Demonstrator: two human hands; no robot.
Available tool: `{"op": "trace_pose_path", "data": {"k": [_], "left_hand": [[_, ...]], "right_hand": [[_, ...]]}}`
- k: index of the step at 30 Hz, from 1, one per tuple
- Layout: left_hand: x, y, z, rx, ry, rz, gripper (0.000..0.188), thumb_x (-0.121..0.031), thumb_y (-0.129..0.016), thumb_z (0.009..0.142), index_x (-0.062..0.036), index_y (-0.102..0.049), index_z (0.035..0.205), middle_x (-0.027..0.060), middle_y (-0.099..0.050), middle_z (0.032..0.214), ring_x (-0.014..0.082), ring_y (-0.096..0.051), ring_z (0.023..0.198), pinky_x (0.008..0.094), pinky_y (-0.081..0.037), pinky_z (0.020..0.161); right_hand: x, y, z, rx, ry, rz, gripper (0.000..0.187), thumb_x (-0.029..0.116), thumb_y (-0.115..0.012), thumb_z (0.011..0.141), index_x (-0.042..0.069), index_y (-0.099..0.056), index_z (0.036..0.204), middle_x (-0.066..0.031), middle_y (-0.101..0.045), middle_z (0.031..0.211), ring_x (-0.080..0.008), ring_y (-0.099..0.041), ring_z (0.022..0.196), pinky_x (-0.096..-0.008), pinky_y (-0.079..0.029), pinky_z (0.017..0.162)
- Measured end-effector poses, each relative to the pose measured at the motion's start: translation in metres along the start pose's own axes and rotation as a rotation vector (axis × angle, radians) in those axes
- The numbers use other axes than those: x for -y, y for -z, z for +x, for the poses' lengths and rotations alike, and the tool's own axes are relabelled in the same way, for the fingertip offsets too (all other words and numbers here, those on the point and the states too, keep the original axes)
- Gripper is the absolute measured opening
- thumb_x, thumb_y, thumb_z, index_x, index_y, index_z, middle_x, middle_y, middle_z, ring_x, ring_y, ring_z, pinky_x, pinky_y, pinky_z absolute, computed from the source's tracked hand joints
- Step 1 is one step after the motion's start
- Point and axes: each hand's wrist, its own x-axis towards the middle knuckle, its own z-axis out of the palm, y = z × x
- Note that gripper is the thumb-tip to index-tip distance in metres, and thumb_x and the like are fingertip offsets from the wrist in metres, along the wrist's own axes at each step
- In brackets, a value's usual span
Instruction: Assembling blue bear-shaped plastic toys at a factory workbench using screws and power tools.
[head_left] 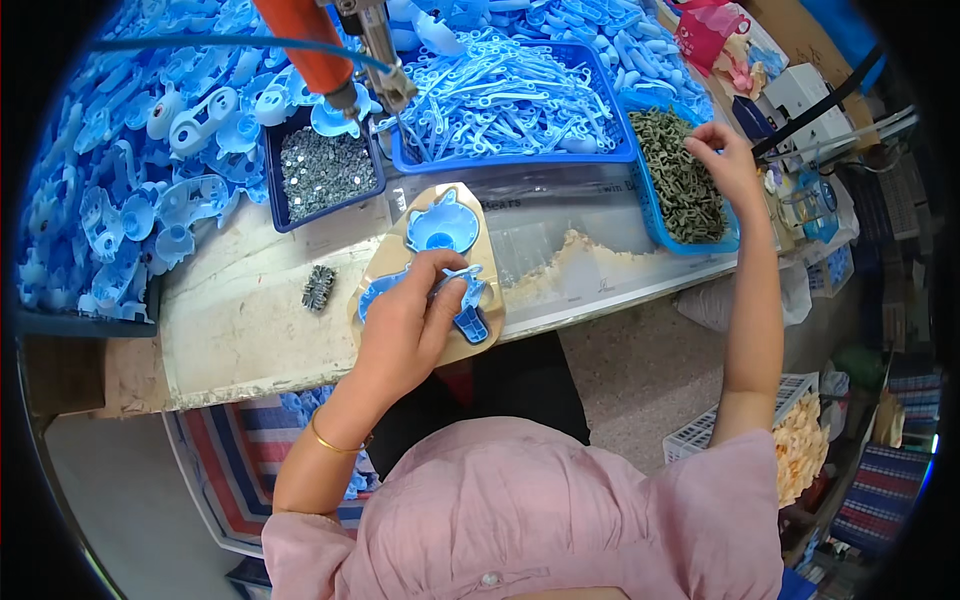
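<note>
A tan fixture board [459,349] lies on the table in front of me, with blue moulded plastic parts seated in it, among them an eared cup-shaped part [443,222]. Over its lower half, my left hand [405,325] pinches a small light-blue plastic piece [464,273] between thumb and forefinger. My palm covers part of the blue shell beneath it. To the right, my right hand [727,165] hovers at the edge of a blue basket [648,205] full of small dark-green clip-like pieces [682,180]. Its thumb and forefinger are pressed together; whatever they hold is too small to make out.
An orange powered screwdriver [310,50] hangs over a dark tray [283,222] of small metal screws. Behind stands a blue basket [520,158] of long light-blue plastic pieces. Blue mouldings [110,220] are heaped at the left. A small dark ridged object [318,288] lies left of the board.
</note>
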Motion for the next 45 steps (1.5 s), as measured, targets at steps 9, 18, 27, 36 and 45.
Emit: {"op": "trace_pose_path", "data": {"k": [9,18,27,36,45], "left_hand": [[-0.005,-0.009,0.009,0.075,0.0,-0.395,0.019,-0.018,-0.056,0.105,-0.0023,-0.047,0.111,0.013,-0.068,0.084,0.0237,-0.07,0.076,0.0329,-0.052,0.069],[-0.002,-0.004,0.012,0.018,0.015,-0.196,0.026,-0.025,-0.063,0.099,-0.0041,-0.048,0.105,0.0125,-0.069,0.082,0.0327,-0.071,0.074,0.0403,-0.051,0.065],[0.005,-0.012,0.004,-0.166,-0.046,0.052,0.025,-0.026,-0.065,0.097,-0.0051,-0.053,0.105,0.013,-0.07,0.082,0.0355,-0.069,0.071,0.0448,-0.05,0.06],[0.007,-0.001,-0.002,-0.081,-0.092,0.069,0.023,-0.031,-0.062,0.099,-0.0084,-0.065,0.101,0.0144,-0.07,0.081,0.0358,-0.069,0.073,0.0465,-0.05,0.062],[0.024,0.025,-0.017,-0.268,-0.255,0.261,0.042,-0.026,-0.08,0.081,-0.0064,-0.065,0.115,0.0109,-0.069,0.1,0.0329,-0.061,0.093,0.0432,-0.048,0.084]], "right_hand": [[0.152,-0.033,-0.055,0.536,0.022,0.95,0.019,0.012,-0.072,0.093,0.002,-0.071,0.11,-0.0012,-0.069,0.095,-0.0094,-0.064,0.082,-0.026,-0.052,0.076],[0.215,-0.061,-0.084,0.736,0.048,0.939,0.019,0.013,-0.07,0.095,-0.001,-0.072,0.108,-0.0019,-0.07,0.092,-0.0082,-0.064,0.08,-0.0238,-0.052,0.074],[0.233,-0.066,-0.1,0.466,0.218,0.644,0.016,0.009,-0.068,0.095,-0.003,-0.072,0.106,-0.0061,-0.072,0.093,-0.0094,-0.066,0.081,-0.0245,-0.053,0.074],[0.222,-0.07,-0.091,0.818,-0.041,0.959,0.017,0.011,-0.07,0.094,-0.002,-0.071,0.104,-0.002,-0.07,0.093,-0.0086,-0.064,0.079,-0.0239,-0.052,0.073],[0.229,-0.092,-0.097,0.715,0.201,0.834,0.019,0.009,-0.072,0.092,0.001,-0.067,0.109,-0.0006,-0.068,0.099,-0.0062,-0.06,0.088,-0.0248,-0.049,0.079]]}}
